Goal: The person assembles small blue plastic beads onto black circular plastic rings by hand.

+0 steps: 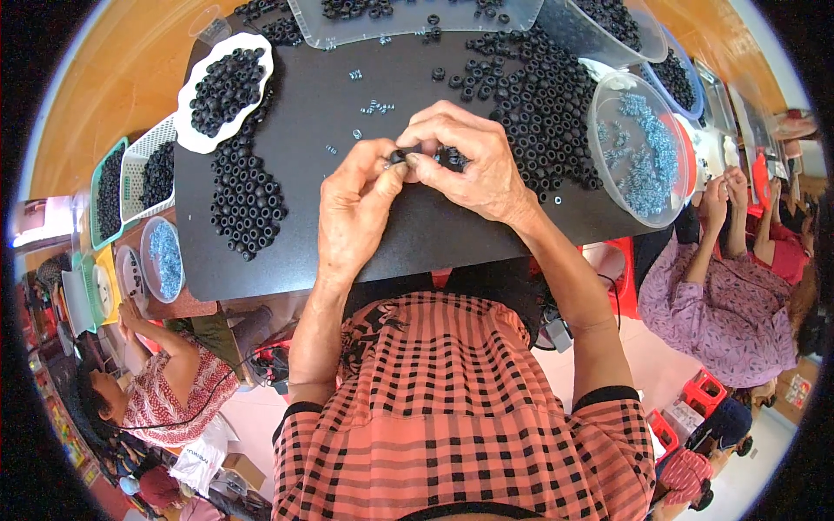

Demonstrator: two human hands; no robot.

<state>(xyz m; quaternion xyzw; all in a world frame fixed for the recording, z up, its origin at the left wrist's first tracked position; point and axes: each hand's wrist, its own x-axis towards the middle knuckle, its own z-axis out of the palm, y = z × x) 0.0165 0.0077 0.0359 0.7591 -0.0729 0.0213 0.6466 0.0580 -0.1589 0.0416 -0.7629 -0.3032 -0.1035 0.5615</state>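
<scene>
Over the dark tabletop (300, 195) my two hands meet at the fingertips. My left hand (354, 204) is closed in a pinch on a small black ring-shaped piece (398, 157). The thumb and forefinger of my right hand (482, 174) press together at that same piece; anything tiny between them is hidden. More black pieces (452, 158) show inside the curl of my right fingers. Beyond the hands lie a few small bluish coil-like bits (377, 108). Loose black rings are heaped to the left (246, 204) and to the right (543, 113).
A white scalloped plate (184, 111) holds black pieces at the left. At the right, a round transparent tub (599, 165) contains bluish coils. A transparent tray (347, 36) stands at the far edge. Co-workers sit at the left (178, 386) and right (721, 304).
</scene>
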